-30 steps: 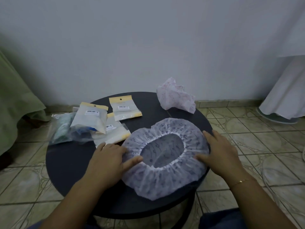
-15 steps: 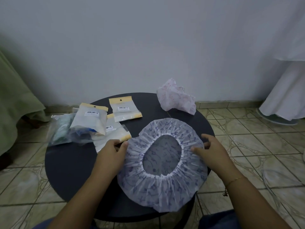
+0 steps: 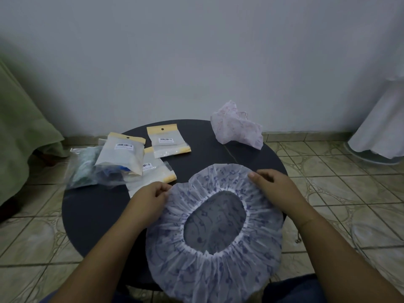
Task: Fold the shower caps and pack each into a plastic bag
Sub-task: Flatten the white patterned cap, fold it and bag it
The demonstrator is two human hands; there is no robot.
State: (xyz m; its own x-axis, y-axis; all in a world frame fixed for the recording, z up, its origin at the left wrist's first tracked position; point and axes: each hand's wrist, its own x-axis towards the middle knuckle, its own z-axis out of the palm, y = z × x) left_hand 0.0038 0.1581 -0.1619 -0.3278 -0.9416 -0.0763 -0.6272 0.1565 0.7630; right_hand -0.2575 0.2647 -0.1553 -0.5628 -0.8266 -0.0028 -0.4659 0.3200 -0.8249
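**Cap gripped at both edges, first fold about to begin**

Grey wall and tiled floor frame a round dark table (image 3: 91, 215) at mid-frame. At the left, packed bags (image 3: 119, 158) lie in a loose pile, with one more bag (image 3: 167, 141) just right of them. Left of centre, the left hand (image 3: 148, 200) pinches the rim of the blue-print cap (image 3: 214, 232), fingers curled on the fabric. This cap lies open side up across the table's lower right, its near edge hanging past the rim. Its far right edge is held by the right hand (image 3: 275, 189), thumb on top. A crumpled pink cap (image 3: 236, 130) waits at upper right. Folding seems to be just starting; next, one half likely needs bringing over the other, edges aligned.
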